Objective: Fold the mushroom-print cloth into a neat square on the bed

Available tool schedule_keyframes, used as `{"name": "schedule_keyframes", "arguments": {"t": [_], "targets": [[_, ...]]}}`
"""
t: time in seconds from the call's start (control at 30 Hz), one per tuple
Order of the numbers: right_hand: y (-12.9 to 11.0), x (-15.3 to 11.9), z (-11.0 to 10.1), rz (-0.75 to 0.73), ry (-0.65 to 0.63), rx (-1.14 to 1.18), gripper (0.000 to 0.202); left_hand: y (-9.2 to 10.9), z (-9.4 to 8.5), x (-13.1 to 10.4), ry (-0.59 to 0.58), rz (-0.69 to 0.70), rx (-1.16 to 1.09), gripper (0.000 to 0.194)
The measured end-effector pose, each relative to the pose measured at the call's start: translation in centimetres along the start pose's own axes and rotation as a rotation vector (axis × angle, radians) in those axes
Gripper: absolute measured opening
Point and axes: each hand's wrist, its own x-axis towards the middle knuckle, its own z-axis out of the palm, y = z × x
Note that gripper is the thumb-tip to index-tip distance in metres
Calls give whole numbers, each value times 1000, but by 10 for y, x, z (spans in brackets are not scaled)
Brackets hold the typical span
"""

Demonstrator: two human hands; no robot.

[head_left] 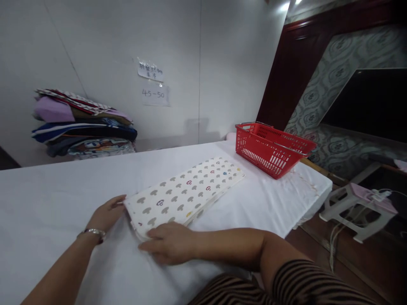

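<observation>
A long folded white cloth printed with grey mushroom-like shapes and a few coloured ones lies slantwise on the white-covered table. At its left end, my left hand, with a bracelet at the wrist, has its fingertips at the far corner; what they pinch, if anything, is hidden. My right hand rests at the near left corner, its fingers spread and touching the cloth's edge.
A red plastic basket with metal handles stands at the table's right end. Folded fabrics are piled at the back left. A white stool holding cables stands beyond the right edge.
</observation>
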Motion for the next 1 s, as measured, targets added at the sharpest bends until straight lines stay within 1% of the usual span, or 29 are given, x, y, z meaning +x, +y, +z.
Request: {"name": "schedule_keyframes", "arguments": {"t": [0.03, 0.07, 0.1, 0.13, 0.17, 0.2, 0.27, 0.33, 0.4, 0.5, 0.63, 0.7, 0.83, 1.0], "targets": [[13, -10, -3, -9, 61, 47, 35, 4, 0, -9, -26, 5, 4, 39], [30, -22, -7, 15, 127, 92, 34, 9, 1, -19, -28, 51, 22, 43], [50, -35, -11, 61, 177, 135, 32, 14, 5, -30, -7, 141, 30, 46], [74, -51, -16, 143, 229, 162, 29, 18, 9, -43, 15, 271, 31, 49], [100, -67, -22, 264, 284, 171, 27, 22, 15, -56, 29, 396, 49, 50], [126, -84, -29, 423, 333, 175, 25, 25, 22, -68, 47, 461, 76, 48], [177, -117, -46, 786, 383, 133, 27, 28, 36, -88, -3, 553, 122, 51], [219, -146, -62, 1152, 368, 22, 31, 26, 47, -100, -66, 588, 167, 53], [247, -167, -74, 1257, 353, -18, 32, 22, 54, -106, -104, 592, 203, 53], [273, -183, -78, 1329, 281, -8, 33, 18, 55, -106, -113, 583, 230, 51], [291, -188, -69, 1375, 186, 29, 27, 18, 52, -106, -121, 576, 235, 49], [297, -190, -64, 1397, 165, 33, 24, 18, 51, -107, -121, 576, 231, 49], [302, -195, -59, 1429, 163, 24, 28, 18, 50, -109, -115, 575, 217, 48], [309, -199, -59, 1400, 120, 34, 29, 20, 50, -113, -120, 509, 167, 47]]}}
